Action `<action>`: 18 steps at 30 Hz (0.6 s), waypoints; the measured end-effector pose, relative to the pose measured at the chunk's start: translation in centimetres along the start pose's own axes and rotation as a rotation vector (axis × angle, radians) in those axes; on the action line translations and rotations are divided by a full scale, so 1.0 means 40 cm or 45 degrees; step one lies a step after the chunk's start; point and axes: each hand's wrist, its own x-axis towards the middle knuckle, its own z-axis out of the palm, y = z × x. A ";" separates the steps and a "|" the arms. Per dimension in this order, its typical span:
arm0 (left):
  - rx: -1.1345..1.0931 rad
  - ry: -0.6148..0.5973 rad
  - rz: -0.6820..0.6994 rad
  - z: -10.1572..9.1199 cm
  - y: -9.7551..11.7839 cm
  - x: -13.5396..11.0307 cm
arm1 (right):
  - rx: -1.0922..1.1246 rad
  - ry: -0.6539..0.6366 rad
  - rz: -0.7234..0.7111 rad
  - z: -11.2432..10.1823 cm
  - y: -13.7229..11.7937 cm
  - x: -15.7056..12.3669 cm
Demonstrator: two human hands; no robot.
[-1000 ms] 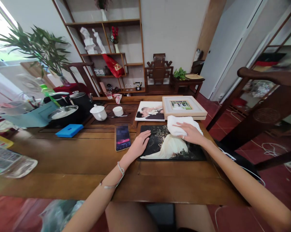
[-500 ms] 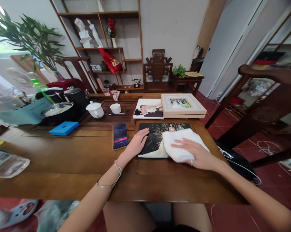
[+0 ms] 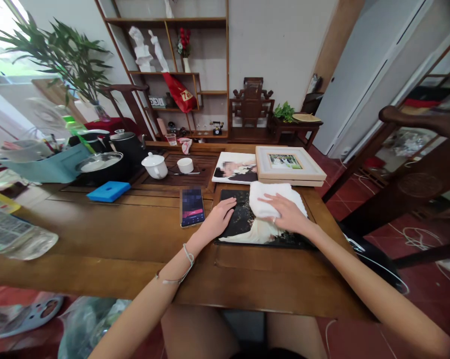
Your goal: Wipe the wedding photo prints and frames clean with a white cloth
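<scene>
A dark photo print (image 3: 247,229) lies flat on the wooden table (image 3: 116,239) in front of me. My left hand (image 3: 217,219) rests open on the print's left edge, fingers flat and pressing it down. My right hand (image 3: 287,213) lies with spread fingers on a folded white cloth (image 3: 273,195) that sits on the print's upper middle part. The cloth hides the top of the picture.
A phone (image 3: 192,207) lies left of the print. Behind it are another photo (image 3: 234,167) and stacked pale frames (image 3: 289,163). A tea tray with teapot (image 3: 154,165), cup (image 3: 185,165) and kettle (image 3: 125,144) stands at back left, beside a blue box (image 3: 108,191). A wooden chair (image 3: 415,169) is on the right.
My right hand slid the white cloth from the print's upper part down to its lower right, then back up to the upper middle. My left hand stayed on the left edge.
</scene>
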 end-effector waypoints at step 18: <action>-0.032 0.011 0.020 0.006 -0.012 0.001 | 0.043 -0.067 0.017 0.005 -0.023 0.070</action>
